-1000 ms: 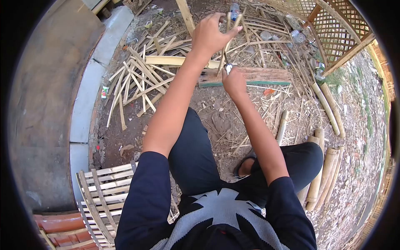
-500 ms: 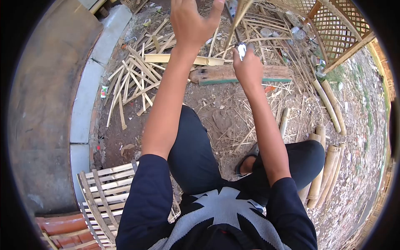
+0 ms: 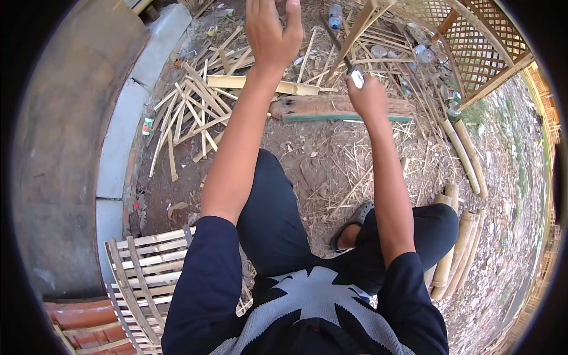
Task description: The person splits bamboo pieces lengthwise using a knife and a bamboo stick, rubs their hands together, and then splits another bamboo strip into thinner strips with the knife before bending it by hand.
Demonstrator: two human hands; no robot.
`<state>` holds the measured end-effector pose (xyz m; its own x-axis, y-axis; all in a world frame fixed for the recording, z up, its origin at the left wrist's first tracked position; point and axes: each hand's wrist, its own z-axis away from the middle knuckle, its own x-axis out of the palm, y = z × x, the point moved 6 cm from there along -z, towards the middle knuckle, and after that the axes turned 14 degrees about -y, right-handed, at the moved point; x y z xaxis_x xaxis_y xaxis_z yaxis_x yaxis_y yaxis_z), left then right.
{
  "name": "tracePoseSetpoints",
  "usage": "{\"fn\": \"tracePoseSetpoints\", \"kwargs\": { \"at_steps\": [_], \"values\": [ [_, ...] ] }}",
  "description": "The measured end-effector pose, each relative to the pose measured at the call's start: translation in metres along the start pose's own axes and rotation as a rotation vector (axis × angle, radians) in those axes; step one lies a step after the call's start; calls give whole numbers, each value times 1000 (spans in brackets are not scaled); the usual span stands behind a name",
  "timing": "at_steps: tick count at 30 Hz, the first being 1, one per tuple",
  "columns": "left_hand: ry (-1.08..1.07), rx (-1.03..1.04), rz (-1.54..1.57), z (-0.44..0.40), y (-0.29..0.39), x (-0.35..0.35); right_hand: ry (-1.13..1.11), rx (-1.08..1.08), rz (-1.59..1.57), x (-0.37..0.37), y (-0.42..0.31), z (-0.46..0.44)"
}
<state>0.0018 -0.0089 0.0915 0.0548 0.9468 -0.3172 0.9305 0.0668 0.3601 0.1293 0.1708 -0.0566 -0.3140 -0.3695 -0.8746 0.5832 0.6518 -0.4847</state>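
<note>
My left hand point(image 3: 273, 36) is raised at the top of the view, fingers stretched out and thumb apart; the fingertips are cut off by the frame edge. No object shows in it. My right hand point(image 3: 368, 97) is closed around the pale handle of a long knife point(image 3: 335, 39), whose dark narrow blade points up and to the left. A pale bamboo strip point(image 3: 357, 36) crosses the blade just above the handle, split into two parts near its upper end. Whether the blade is wedged in it I cannot make out. Below lies a wooden block point(image 3: 313, 107) with a green edge.
Split bamboo strips point(image 3: 192, 103) lie heaped left of centre, near a half-round bamboo piece point(image 3: 260, 83). Bamboo poles point(image 3: 458, 248) lie by my right knee. A slatted bamboo piece point(image 3: 148, 278) is at lower left, a lattice frame point(image 3: 482, 44) at upper right, a plastic bottle point(image 3: 335, 16) at the top.
My right hand and the knife have moved right and slightly down. The bamboo strip has shifted right as well. My left hand stays raised and open, a little further right at the wrist.
</note>
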Motion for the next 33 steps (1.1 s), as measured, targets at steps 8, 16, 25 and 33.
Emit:
{"fn": "tracePoseSetpoints", "kwargs": {
  "at_steps": [8, 16, 25, 33],
  "values": [
    [-112, 82, 57, -3, 3, 23, -196, 111, 98, 110, 28, -17],
    [-357, 43, -122, 11, 6, 39, -335, 36, 91, 120, -6, -16],
    [-579, -320, -116, 28, -51, 54, -312, 77, 94, 91, 4, -9],
    [-654, -313, -181, 29, -40, 77, -265, 65, 76, 112, 19, -11]
  ]
}}
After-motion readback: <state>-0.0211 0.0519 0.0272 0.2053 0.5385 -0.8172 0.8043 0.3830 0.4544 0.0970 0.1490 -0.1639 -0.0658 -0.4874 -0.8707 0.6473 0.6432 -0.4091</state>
